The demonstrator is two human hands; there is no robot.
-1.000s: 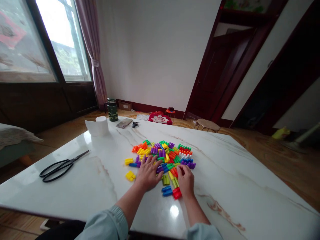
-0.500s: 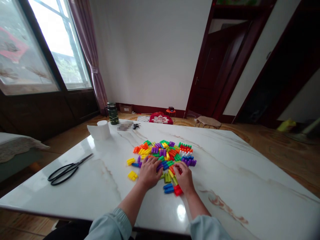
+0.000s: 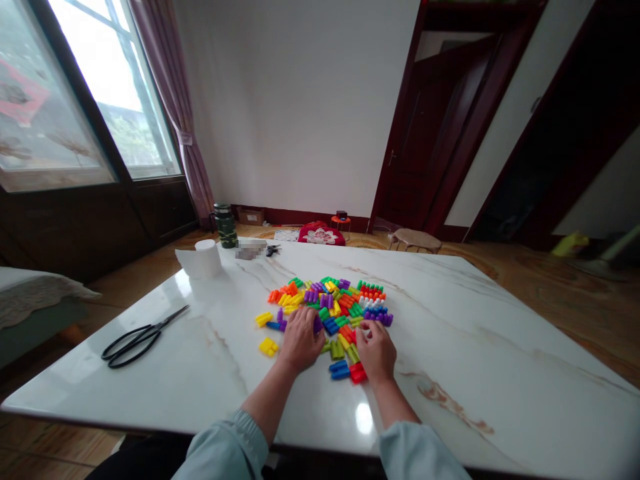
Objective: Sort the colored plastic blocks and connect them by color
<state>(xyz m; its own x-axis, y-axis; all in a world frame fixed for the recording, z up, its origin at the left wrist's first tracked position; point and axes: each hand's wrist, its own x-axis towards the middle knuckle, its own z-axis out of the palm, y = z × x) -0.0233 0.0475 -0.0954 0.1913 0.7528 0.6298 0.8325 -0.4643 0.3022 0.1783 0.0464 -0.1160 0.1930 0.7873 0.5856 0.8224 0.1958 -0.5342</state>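
My left hand (image 3: 301, 341) is closed over the near left part of a pile of bullet-shaped plastic building blocks. A purple block (image 3: 318, 325) shows between its thumb and fingers. My right hand (image 3: 377, 352) is at the pile's near right side, thumb and fingertips pinched together; what they hold, if anything, is hidden. Close to it lie a red block (image 3: 358, 373), a blue block (image 3: 339, 370) and an olive-green block (image 3: 337, 350). Neat rows stand at the right: red (image 3: 371, 293), white (image 3: 371, 303) and purple (image 3: 381, 319). Yellow blocks (image 3: 269, 347) lie left of my left hand.
Black-handled scissors (image 3: 134, 344) lie at the left of the marble-patterned table (image 3: 450, 320). A white paper roll (image 3: 207, 259), a camouflage flask (image 3: 226, 227) and a small dark object (image 3: 273, 250) stand or lie at the back left. A stool (image 3: 416, 240) is beyond the table.
My right hand has shifted slightly up and right, its fingertips lifting off the nearby blocks. My left hand has drawn its fingers in, and a purple block now shows at its thumb.
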